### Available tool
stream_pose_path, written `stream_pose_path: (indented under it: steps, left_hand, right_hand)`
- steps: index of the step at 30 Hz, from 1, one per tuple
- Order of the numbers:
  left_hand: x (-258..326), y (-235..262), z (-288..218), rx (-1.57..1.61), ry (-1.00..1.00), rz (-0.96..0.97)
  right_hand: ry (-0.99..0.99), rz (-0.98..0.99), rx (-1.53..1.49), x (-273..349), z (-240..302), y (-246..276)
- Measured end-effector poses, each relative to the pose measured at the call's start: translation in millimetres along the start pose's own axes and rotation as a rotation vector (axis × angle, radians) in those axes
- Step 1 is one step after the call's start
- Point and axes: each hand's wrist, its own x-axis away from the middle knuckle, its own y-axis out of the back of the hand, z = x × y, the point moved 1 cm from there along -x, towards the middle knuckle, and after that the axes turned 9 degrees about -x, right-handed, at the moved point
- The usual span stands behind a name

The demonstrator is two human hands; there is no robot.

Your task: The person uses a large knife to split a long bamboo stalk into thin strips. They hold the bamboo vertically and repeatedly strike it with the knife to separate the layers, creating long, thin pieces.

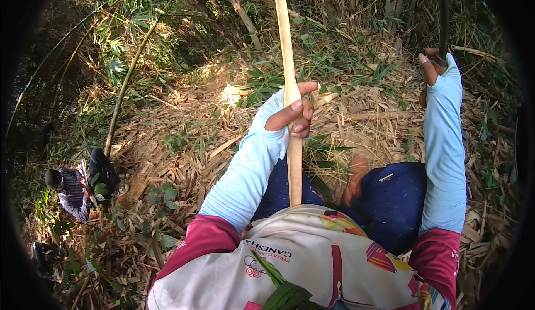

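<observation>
A long pale strip of split bamboo point(285, 37) runs upright through the middle of the view, its lower end close to my shirt and its top beyond the upper edge. My left hand point(294, 114) is wrapped round it at a narrowed stretch, with the index finger extended past it. Far to the right, my right hand point(433, 79) is raised and closed round the lower end of a long, dark, slightly curved blade-like tool point(443, 15). That tool points up out of view, and its exact kind is unclear. Light blue sleeves cover both forearms.
Dry bamboo leaves point(195, 126) cover the ground, with green shoots among them. A leaning bamboo stem point(125, 87) rises at the left. Beyond it another person point(83, 190) holds a long pale piece. Bamboo stalks point(395, 3) and a broken stump point(246, 20) stand at the back.
</observation>
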Motion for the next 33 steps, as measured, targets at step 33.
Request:
stream_pose_path:
  steps: [33]
  left_hand:
    - [23, -111, -29, -0.916, -0.193, -0.206]
  right_hand:
    - [0.855, 0.45, 0.614, 121, 96, -36]
